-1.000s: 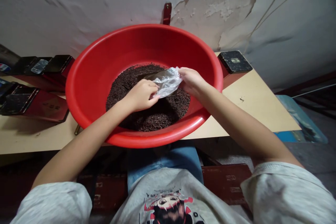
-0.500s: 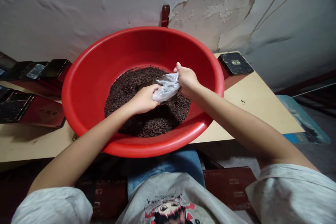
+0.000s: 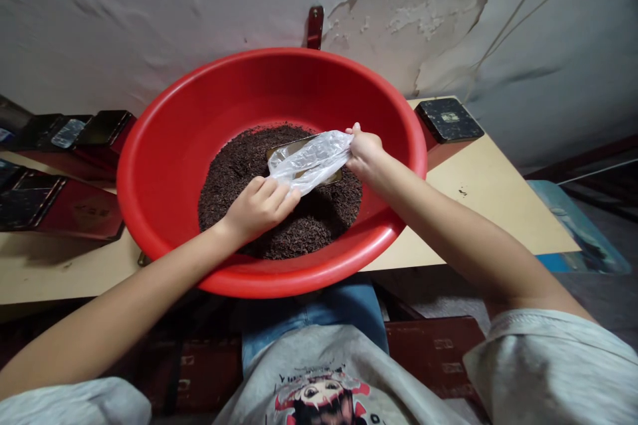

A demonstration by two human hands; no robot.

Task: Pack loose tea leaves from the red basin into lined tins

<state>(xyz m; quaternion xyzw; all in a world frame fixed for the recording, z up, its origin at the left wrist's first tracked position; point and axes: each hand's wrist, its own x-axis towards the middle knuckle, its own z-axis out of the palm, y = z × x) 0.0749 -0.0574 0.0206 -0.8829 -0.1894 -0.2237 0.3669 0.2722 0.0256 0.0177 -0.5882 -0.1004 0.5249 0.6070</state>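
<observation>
A big red plastic basin (image 3: 164, 146) stands on the table before me, holding a heap of dark loose tea leaves (image 3: 239, 159). Over the leaves I stretch a clear plastic bag (image 3: 309, 159) between both hands. My left hand (image 3: 256, 206) pinches the bag's near left end, its fingers closed. My right hand (image 3: 366, 149) grips the far right end, also closed. A flat metal scoop (image 3: 289, 146) lies on the leaves, mostly hidden under the bag.
Dark red tins with black lids (image 3: 60, 199) lie on the beige table (image 3: 478, 192) at the left. One more black-lidded tin (image 3: 448, 119) sits right of the basin. A peeling wall (image 3: 409, 20) rises close behind. A red crate (image 3: 428, 352) is under the table.
The bag was bunched between my hands; my left hand has pulled back toward me and my right hand shifted right, stretching the bag out over the leaves.
</observation>
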